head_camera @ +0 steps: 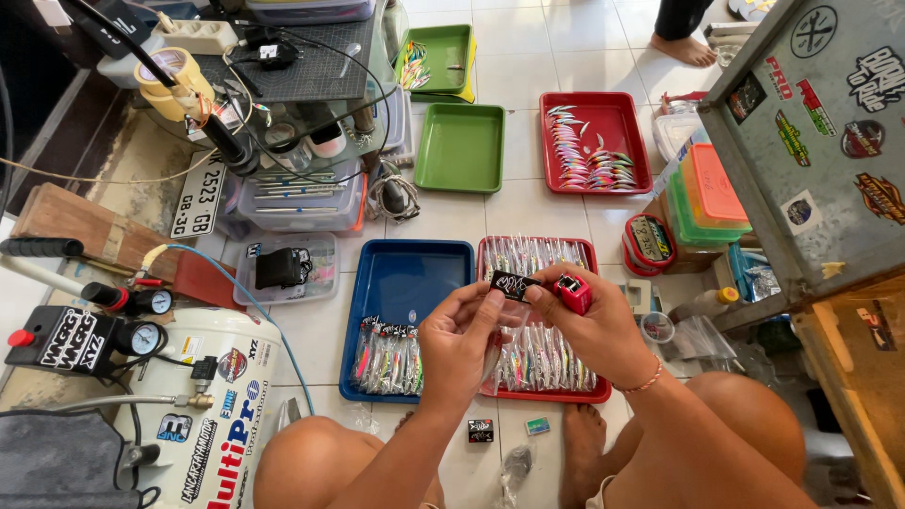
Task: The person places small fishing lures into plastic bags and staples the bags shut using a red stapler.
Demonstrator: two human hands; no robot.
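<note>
While the person sits on the tiled floor (pixel 528 203), the left hand (pixel 459 341) pinches a clear packet with a black header card (pixel 514 285) up at chest height, over the red tray (pixel 589 391) of packed lures. The right hand (pixel 599 330) steadies the card's other end, fingers also closed round a small red stapler (pixel 573 292), seemingly kept ready.

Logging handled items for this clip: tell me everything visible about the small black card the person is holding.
The small black card is a flat rectangle, seemingly folded cardboard, with a pale printed design on its face. It tops a clear plastic bag that hangs below it; the bag's contents cannot be made out. It is held up, slightly tilted, above the red tray of packaged lures. The left hand pinches its left end, and the right hand, which also grips a small red stapler, holds its right end.
</note>
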